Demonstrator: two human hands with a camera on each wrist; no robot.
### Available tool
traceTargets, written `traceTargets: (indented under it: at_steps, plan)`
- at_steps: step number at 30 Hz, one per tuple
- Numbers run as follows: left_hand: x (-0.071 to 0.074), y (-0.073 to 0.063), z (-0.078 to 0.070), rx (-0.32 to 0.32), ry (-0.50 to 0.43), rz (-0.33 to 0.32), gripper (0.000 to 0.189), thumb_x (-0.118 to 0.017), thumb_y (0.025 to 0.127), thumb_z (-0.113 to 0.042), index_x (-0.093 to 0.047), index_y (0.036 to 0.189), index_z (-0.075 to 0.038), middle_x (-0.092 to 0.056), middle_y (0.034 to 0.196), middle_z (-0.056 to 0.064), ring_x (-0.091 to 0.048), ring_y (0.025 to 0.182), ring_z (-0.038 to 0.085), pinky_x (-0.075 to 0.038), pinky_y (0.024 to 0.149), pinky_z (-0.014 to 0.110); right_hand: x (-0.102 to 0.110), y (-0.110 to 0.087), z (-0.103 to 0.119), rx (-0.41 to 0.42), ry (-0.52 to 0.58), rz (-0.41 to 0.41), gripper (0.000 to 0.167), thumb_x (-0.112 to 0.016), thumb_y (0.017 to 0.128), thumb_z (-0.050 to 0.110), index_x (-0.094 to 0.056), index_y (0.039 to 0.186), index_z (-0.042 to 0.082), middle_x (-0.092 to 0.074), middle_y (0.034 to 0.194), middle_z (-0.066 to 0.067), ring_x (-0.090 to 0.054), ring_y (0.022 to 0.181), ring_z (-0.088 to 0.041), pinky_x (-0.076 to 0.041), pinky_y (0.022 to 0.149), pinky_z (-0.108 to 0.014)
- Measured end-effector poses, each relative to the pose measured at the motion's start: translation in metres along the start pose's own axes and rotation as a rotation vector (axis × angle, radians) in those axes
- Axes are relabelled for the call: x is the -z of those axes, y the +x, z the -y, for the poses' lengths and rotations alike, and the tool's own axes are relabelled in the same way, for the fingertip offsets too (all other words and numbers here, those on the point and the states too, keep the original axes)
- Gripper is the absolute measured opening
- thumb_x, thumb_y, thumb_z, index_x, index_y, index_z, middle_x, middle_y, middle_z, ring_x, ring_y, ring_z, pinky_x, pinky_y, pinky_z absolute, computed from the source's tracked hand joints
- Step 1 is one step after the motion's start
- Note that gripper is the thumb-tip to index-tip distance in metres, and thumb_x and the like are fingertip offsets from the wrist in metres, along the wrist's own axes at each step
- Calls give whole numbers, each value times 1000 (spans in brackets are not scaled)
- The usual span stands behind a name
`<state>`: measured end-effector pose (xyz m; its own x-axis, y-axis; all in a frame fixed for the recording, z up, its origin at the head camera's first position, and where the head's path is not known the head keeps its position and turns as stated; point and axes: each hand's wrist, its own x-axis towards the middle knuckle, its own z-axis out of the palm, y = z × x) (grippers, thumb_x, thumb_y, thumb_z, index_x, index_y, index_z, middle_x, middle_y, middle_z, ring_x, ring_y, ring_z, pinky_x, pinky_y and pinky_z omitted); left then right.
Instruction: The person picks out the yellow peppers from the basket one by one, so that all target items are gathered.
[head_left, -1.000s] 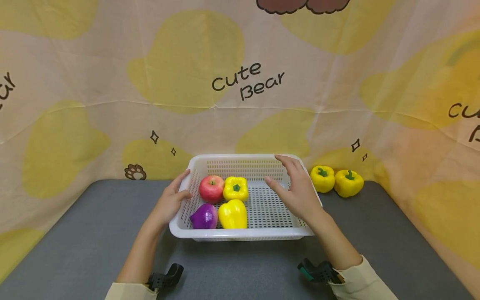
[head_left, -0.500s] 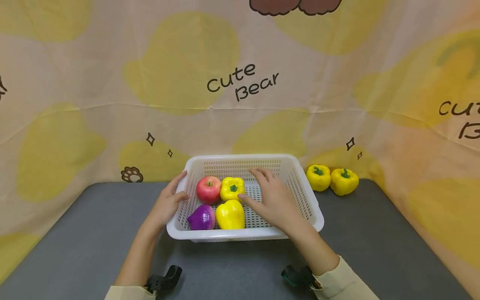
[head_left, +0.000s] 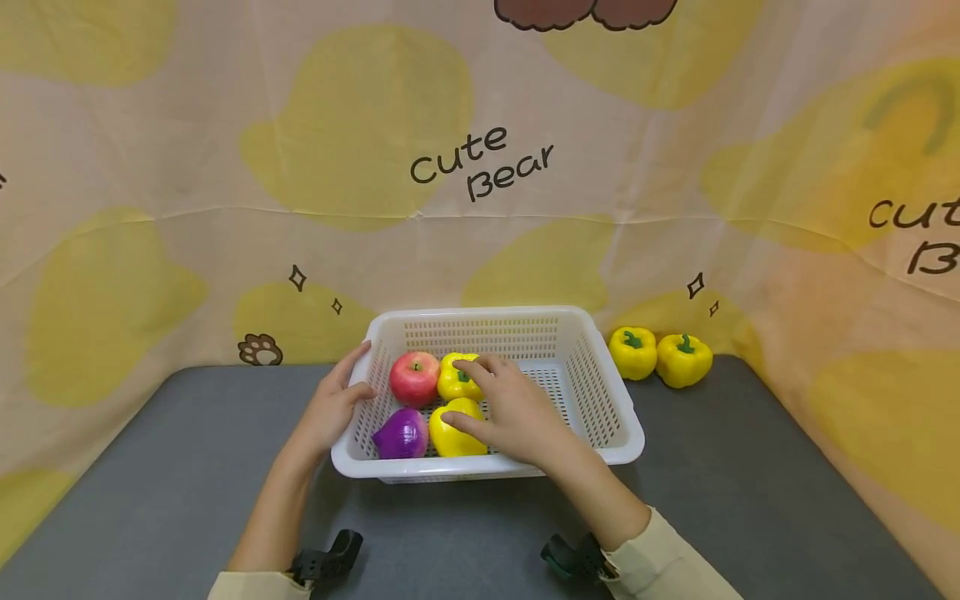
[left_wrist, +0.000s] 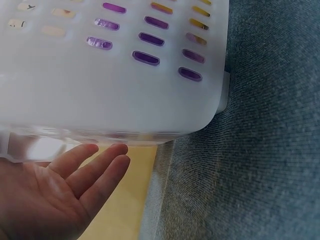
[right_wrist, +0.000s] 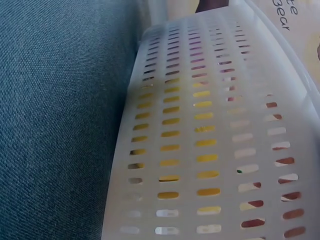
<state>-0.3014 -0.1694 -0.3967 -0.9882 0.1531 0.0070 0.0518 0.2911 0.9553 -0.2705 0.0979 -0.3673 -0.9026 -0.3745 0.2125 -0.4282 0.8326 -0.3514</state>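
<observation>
My left hand (head_left: 330,408) is at the left end of the white basket (head_left: 630,417), thumb and forefinger touching its rim. The left wrist view shows the fingers (left_wrist: 102,185) of that hand fairly straight beside the basket wall. Over the basket, my right hand (head_left: 517,412) reaches in with spread fingers above two yellow bell peppers, partly covering both the back pepper (head_left: 452,383) and the front pepper (head_left: 450,437). A red apple (head_left: 414,379) and a purple onion-like vegetable (head_left: 402,434) lie to their left. The right wrist view shows the slotted basket wall, with no hand visible.
Two more yellow bell peppers, a left one (head_left: 632,352) and a right one (head_left: 683,361), sit outside the basket at its back right. The grey tabletop (head_left: 435,542) ends at a printed cloth backdrop (head_left: 337,167).
My right hand has moved left, from the basket's right side to above the yellow bell peppers. My left hand has stayed at the left rim. The head view has shifted slightly.
</observation>
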Motion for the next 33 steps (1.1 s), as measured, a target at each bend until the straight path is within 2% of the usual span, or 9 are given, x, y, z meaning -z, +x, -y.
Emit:
traceTargets:
  at_steps: [4, 13, 18, 25, 28, 33]
  plan:
    - [1, 0, 0, 2, -3, -1, 77, -46, 94, -1, -17, 164, -17, -30, 160, 33, -53, 130, 55, -59, 94, 53, -1, 0, 2, 7, 25, 45, 69, -70, 85, 58, -55, 145, 27, -59, 139, -6, -59, 115, -22, -57, 93, -45]
    - [0, 1, 0, -9, 0, 1, 77, -47, 94, -1, -17, 163, -14, -30, 159, 34, -53, 130, 55, -59, 94, 52, 0, 0, 2, 9, 72, 167, 64, -66, 88, 56, -56, 145, 29, -57, 146, -8, -57, 127, -28, -53, 103, -54]
    - [0, 0, 0, -6, -3, 3, 77, -47, 94, -1, -16, 163, -15, -30, 160, 34, -52, 131, 55, -58, 95, 53, 0, 0, 3, -5, 104, 232, 64, -66, 89, 53, -54, 147, 29, -57, 146, -9, -56, 128, -28, -53, 102, -56]
    - [1, 1, 3, 1, 4, -7, 77, -47, 94, -1, -17, 163, -15, -30, 159, 34, -52, 130, 55, -58, 95, 53, -1, 0, 2, -3, 106, 238, 62, -69, 87, 54, -61, 140, 24, -61, 130, -8, -59, 108, -21, -56, 93, -45]
    - [1, 1, 3, -3, 8, -7, 77, -47, 94, -1, -18, 163, -14, -31, 159, 34, -53, 130, 54, -59, 94, 53, -1, 0, 1, 10, 112, 229, 58, -70, 87, 53, -65, 135, 22, -62, 127, -7, -58, 106, -21, -56, 94, -43]
    - [1, 1, 2, -9, 1, -5, 77, -48, 93, 0, -18, 163, -14, -31, 158, 34, -53, 129, 55, -59, 94, 53, 0, -1, 1, 10, 125, 212, 65, -71, 87, 51, -59, 141, 18, -60, 134, -8, -59, 110, -23, -55, 98, -46]
